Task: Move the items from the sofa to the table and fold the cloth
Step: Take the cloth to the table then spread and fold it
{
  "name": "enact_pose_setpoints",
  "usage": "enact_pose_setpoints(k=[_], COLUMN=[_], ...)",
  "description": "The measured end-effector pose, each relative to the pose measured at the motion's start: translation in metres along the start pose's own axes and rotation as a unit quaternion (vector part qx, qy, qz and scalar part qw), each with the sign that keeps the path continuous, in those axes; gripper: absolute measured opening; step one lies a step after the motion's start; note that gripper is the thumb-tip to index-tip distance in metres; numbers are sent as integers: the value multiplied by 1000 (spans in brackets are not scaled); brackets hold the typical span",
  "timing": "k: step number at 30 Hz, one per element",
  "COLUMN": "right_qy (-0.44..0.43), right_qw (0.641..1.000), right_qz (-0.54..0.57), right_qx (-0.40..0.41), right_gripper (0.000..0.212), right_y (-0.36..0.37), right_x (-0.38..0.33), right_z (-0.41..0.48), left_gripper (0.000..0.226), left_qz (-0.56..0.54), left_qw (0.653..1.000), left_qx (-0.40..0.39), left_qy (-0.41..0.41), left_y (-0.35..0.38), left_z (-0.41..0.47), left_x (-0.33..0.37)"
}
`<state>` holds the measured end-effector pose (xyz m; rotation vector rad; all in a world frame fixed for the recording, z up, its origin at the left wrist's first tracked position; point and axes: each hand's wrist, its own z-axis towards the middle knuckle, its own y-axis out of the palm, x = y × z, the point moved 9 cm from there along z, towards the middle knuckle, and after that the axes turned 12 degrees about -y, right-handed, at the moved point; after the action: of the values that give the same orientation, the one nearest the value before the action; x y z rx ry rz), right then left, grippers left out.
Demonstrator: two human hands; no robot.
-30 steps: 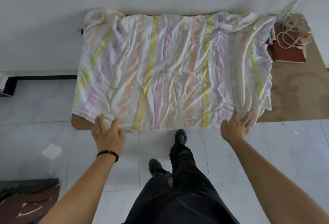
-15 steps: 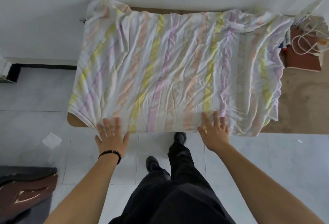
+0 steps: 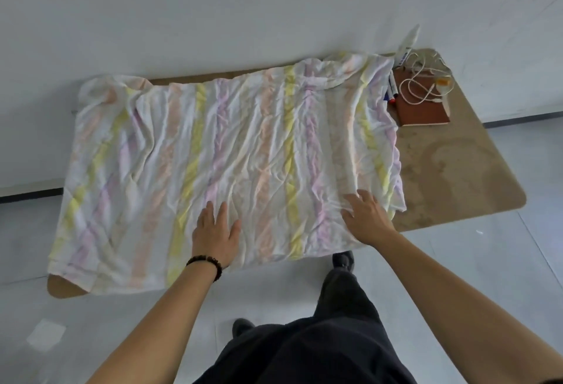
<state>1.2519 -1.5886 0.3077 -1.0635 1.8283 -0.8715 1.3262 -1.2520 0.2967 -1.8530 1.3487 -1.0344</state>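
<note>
White cloth (image 3: 231,152) striped lengthwise in pale yellow, pink, lilac and peach. Tan table (image 3: 475,170) mottled with paler stains. Reddish-brown notebook (image 3: 423,112) under a white cable (image 3: 426,85) with an orange tag. Dark beaded bracelet (image 3: 207,263) at the left wrist. Black trousers (image 3: 320,344), black shoes, pale grey floor tiles (image 3: 457,264).

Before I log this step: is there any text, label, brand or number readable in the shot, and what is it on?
No text can be read here.
White tube at the table's far right corner: a blue band of print, too blurred to read.
Markers beside the brown notebook: any print is too small to tell.
Striped cloth, white cable, notebook cover: no lettering visible.
</note>
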Motion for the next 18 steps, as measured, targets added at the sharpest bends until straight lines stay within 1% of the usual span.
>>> enact_pose_setpoints(k=[3, 6, 8, 10, 12, 13, 14, 16, 18], right_qy=[25, 39, 31, 4, -67, -98, -111, -98, -99], right_qw=[998, 994, 994, 997, 996, 992, 990, 987, 986], right_qz=[-6, 43, 70, 70, 44, 46, 62, 113, 128], right_qx=[52, 89, 74, 42, 49, 58, 64, 56, 31], right_gripper=[49, 53, 54, 49, 42, 40, 39, 33, 29], right_y=[-34, -58, -65, -65, -65, -66, -66, -65, -63], right_x=[50, 103, 137, 165, 182, 189, 198, 213, 218], right_z=[29, 60, 79, 88, 91, 92, 96, 109, 121], left_gripper=[64, 61, 61, 62, 68, 74, 77, 74, 70], left_qz=[6, -1, 7, 31, 74, 87, 85, 57, 15], left_qw=[1000, 999, 999, 999, 997, 996, 996, 998, 997], left_qx=[21, 47, 47, 12, -21, -23, -12, 26, 74], left_qy=[14, 24, 23, 17, 18, 16, 6, -19, -4], left_y=[0, 20, 46, 82, 121, 134, 142, 149, 148], left_z=[13, 26, 28, 23, 16, 12, 9, -2, -23], left_x=[61, 130, 179, 226, 266, 285, 301, 324, 343])
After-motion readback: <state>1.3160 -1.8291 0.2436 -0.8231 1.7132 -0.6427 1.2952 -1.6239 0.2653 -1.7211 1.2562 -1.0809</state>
